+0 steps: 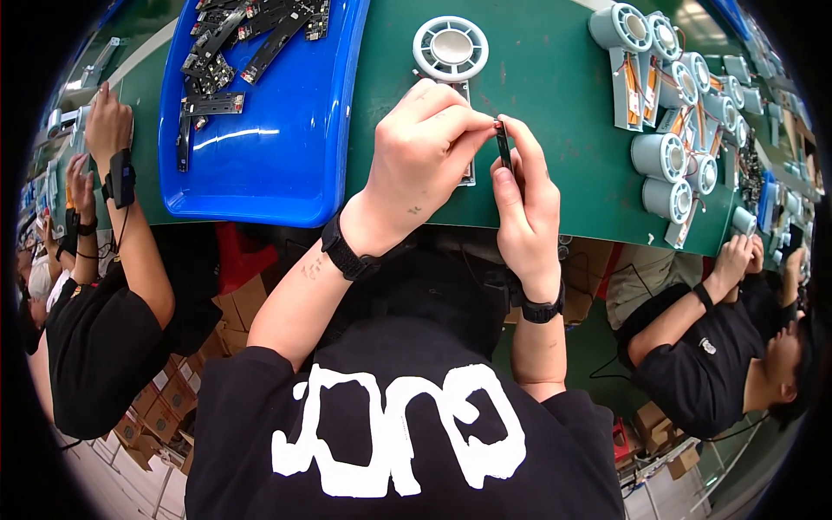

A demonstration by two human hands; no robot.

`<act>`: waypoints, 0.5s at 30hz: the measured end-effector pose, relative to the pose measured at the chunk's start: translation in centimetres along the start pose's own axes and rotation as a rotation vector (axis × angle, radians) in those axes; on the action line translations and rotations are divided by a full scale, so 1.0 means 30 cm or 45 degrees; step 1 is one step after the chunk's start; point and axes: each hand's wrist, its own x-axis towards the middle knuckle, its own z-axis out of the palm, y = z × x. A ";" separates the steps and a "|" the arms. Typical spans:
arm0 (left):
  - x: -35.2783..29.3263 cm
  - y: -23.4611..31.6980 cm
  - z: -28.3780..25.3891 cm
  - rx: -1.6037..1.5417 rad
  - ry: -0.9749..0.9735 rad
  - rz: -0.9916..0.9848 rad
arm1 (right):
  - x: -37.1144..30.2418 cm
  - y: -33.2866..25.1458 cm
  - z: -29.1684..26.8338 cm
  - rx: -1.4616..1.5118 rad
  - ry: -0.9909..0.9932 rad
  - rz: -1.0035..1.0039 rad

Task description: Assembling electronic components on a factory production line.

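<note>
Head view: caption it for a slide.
Both hands, left hand and right hand, pinch a small dark strip over a green table.

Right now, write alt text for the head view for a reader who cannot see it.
Two bare hands, left hand and right hand, pinch a small black strip between them above a green table. A white round fan part lies just beyond, a blue tray of black circuit strips to the left, and grey fan units to the right.
</note>
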 end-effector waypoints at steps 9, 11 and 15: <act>-0.005 0.015 -0.015 0.015 0.032 -0.007 | -0.009 0.014 0.011 0.161 0.039 0.011; -0.009 0.008 -0.012 0.027 0.039 0.005 | -0.007 0.010 0.008 0.135 0.019 0.008; -0.016 -0.003 -0.004 0.045 0.049 0.072 | -0.012 0.019 0.008 0.110 0.004 -0.014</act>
